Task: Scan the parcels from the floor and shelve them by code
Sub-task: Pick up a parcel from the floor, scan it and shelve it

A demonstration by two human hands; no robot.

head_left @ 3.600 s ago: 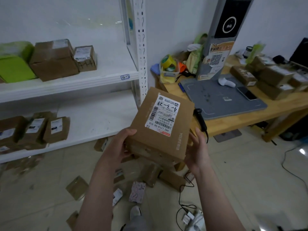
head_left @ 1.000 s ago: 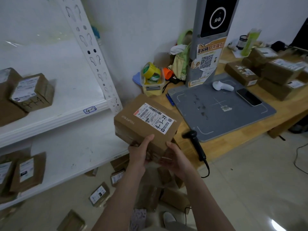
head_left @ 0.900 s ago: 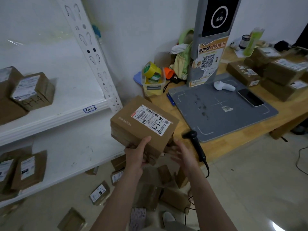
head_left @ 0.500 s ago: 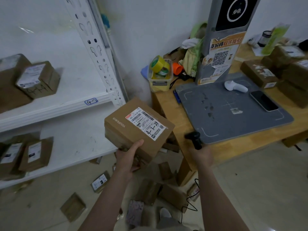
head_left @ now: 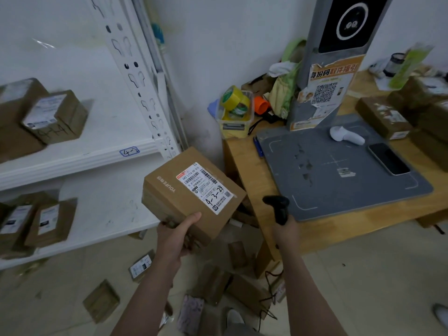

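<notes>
Aim is what matters in this step, which I take to be the scan; the left hand (head_left: 178, 235) grips the near corner of the parcel (head_left: 169, 200) from beneath, thumb laid on its top face, and holds it in the air between the shelf (head_left: 80, 161) and the worktop (head_left: 238, 163); the right hand (head_left: 287, 232) is curled round the grip of the black scanner (head_left: 277, 209), whose head sits near the parcel's right edge. To do it well, the scanner's head should turn toward the label (head_left: 206, 187) and meet the barcodes at its far end, not the handwriting; the parcel wants tilting so that the label faces the scanner squarely; a one-handed hold at a corner may let the box droop, so a grip further under would likely steady it. Writing: the box top bears "YOUFEE" in print; the label shows "642 L714-00 015" printed and "4-3-24" handwritten; a tag (head_left: 129, 151) on the shelf edge reads "4-2", so that level does not look like this parcel's place; the poster (head_left: 332, 83) on the grey post carries a QR code under a Chinese heading.
</notes>
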